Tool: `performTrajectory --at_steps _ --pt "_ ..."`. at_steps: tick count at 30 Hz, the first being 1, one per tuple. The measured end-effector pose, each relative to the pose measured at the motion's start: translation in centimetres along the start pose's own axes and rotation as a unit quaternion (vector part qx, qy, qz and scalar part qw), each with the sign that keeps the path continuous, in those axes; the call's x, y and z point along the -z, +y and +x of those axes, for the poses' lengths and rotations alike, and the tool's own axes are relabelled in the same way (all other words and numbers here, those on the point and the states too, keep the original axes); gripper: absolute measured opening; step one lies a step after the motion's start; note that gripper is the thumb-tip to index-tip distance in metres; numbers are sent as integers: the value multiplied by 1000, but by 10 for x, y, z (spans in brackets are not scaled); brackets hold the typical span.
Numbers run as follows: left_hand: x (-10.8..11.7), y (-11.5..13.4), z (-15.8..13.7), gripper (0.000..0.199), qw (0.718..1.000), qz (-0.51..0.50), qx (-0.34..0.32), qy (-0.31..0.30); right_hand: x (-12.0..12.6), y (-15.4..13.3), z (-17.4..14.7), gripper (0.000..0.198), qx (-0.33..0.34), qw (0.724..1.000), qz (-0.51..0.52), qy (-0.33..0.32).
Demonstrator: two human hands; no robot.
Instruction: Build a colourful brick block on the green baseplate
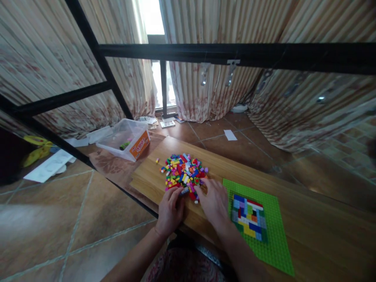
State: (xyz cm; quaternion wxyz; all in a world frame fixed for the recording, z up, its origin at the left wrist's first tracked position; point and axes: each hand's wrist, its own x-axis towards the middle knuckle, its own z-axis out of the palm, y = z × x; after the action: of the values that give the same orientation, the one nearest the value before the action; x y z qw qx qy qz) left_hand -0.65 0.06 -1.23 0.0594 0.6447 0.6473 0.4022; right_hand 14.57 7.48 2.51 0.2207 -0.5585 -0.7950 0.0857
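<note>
A heap of small multicoloured toy bricks [182,170] lies on the wooden board. At its near edge is my left hand [170,209], with fingers curled and closed on a small grey-blue brick [184,191]. My right hand [214,199] reaches into the right side of the heap, thumb and forefinger apart among the bricks; no brick shows clearly in its grasp. To the right of that hand lies a green studded baseplate [274,219]. On it sits a flat, roughly square patch of joined bricks [249,217] in blue, white, yellow, red and green.
The narrow wooden tabletop [311,231] runs to the right. A clear plastic tub [117,137] with an orange label stands beyond its left end. A black metal frame [188,51] crosses in front of the curtains [199,90]. Papers [230,135] lie on the tiled floor.
</note>
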Motion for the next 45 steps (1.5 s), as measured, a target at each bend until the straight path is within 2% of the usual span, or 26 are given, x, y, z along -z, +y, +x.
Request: performTrajectory --at_steps 3,6,15,21,24,28,29,31,34,36,38,40,45 --pt "0 0 0 30 1000 -5 -6 -4 -10 -7 17 30 -6 1000 -12 -23" --pt "1 1 0 29 1000 -4 -11 -5 -16 -6 20 25 -10 1000 -9 -28" --pt "2 3 -1 31 1000 -22 4 -15 -5 15 -1 18 -5 999 33 -23" --pt "7 7 3 31 997 -76 18 -13 -1 19 -7 20 -6 998 64 -29" --pt "13 6 21 28 996 -85 23 8 0 22 -8 21 -9 996 81 -28" --pt "17 -10 79 32 998 -32 40 21 4 24 -10 20 -10 995 102 -12" --pt "17 -16 97 35 999 -5 49 9 5 24 -11 20 -10 994 107 -5" --pt "15 -28 133 43 995 48 54 -67 7 23 -14 20 -12 993 120 6" --pt "9 -43 174 50 987 35 15 -157 8 23 -20 20 -18 990 139 17" --pt "6 -48 189 48 974 16 -16 -226 9 23 -25 19 -22 988 151 22" --pt "4 -49 195 42 959 -2 -44 -281 11 24 -29 19 -24 986 165 30" --pt "3 -50 196 37 949 -13 -61 -310 13 26 -32 19 -26 983 179 38" --pt "5 -52 187 34 949 -10 -68 -307 16 28 -34 18 -41 978 201 43"
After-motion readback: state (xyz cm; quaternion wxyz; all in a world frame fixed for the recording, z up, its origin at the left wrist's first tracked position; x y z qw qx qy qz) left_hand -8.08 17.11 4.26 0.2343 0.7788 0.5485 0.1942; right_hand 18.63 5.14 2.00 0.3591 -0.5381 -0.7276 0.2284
